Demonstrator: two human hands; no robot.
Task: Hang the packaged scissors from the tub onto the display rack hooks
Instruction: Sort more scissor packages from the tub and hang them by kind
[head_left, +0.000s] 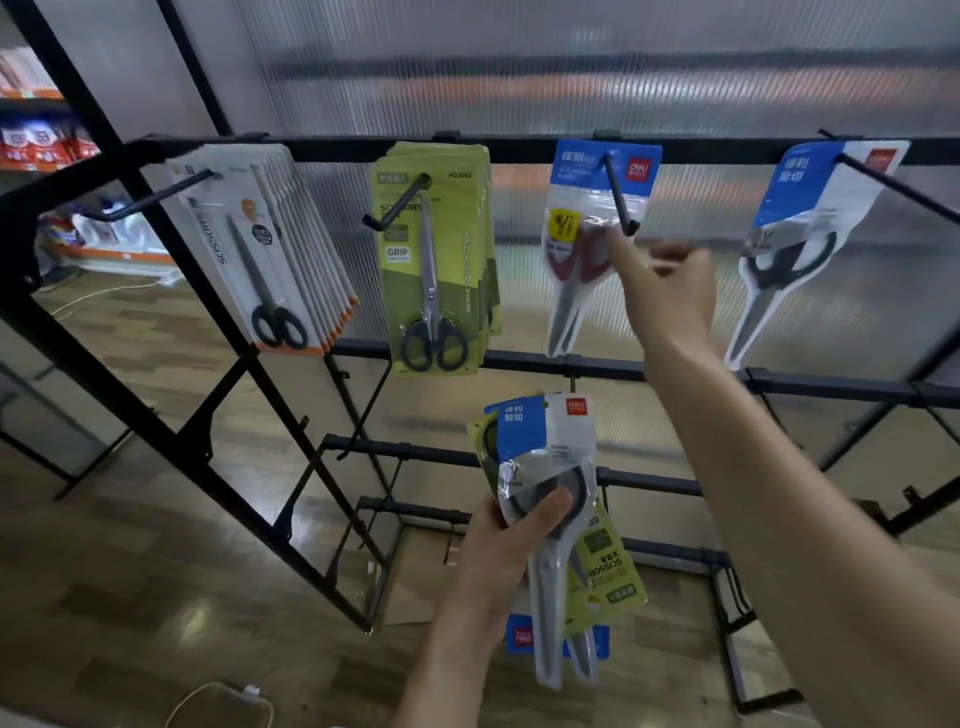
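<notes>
Four top-rail hooks (618, 195) loaded: white stack, green stack, two blue-topped packs. Left hand (511, 551) fingers grip several packs (545, 467), blue-topped one frontmost. Right hand (670, 291) blurred at red-handled pack (584, 244), grip unclear.

Display rack (519, 148) with four loaded hooks

Left of the raised right hand (670, 280): white packs (260, 244), green packs (436, 260), red-handled scissors pack (582, 228); right: blue pack (800, 234).

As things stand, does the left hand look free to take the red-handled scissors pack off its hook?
Probably not: the left hand grips a bunch of packs low down, while the right hand is at the red-handled pack.
</notes>
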